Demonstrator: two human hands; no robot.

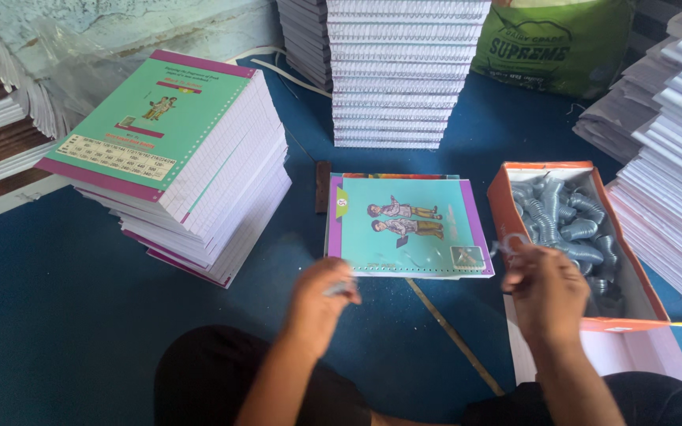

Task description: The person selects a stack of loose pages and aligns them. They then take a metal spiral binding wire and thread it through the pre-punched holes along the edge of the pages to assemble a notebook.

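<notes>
Left hand (321,296): closed on a small pale coil piece (blurred), just below the notebook's near-left corner.
Right hand (545,285): pinching a thin clear spiral, just right of the notebook.
Notebook (404,225): teal cover, flat on the blue floor.
Orange box (574,237): grey coils inside, right of the notebook.
Punched stack (175,158): left of the notebook.
</notes>
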